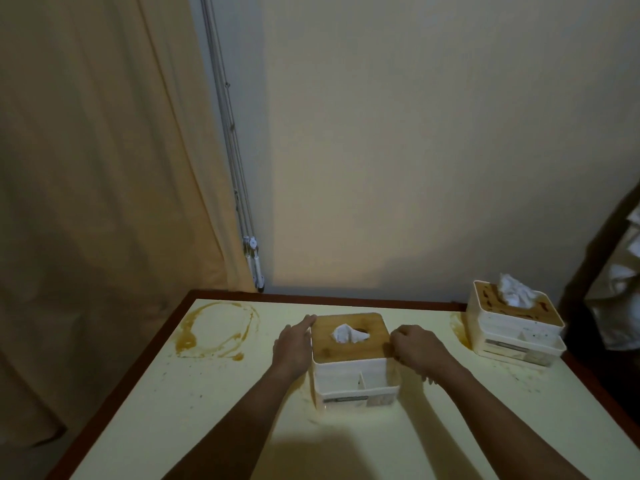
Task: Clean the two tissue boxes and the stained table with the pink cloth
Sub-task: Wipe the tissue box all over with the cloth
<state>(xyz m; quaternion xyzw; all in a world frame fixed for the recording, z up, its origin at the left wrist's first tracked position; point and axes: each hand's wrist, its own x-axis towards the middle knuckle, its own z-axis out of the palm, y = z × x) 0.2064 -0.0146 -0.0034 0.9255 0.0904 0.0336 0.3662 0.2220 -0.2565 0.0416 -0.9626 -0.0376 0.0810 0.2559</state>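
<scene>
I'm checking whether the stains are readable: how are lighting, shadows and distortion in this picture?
Head view: dim, warm light, yet the ring stain shows clearly on the table; a soft shadow darkens its near edge; wide-angle distortion bows the cords and the table's edges; no glare.

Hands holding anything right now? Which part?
The centre tissue box, clasped between both hands at its upper sides: left hand flat on the left side, right hand curled on the right edge.

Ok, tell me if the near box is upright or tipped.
Upright: box stands flat on the table, wooden lid level on top, tissue sticking up.
</scene>
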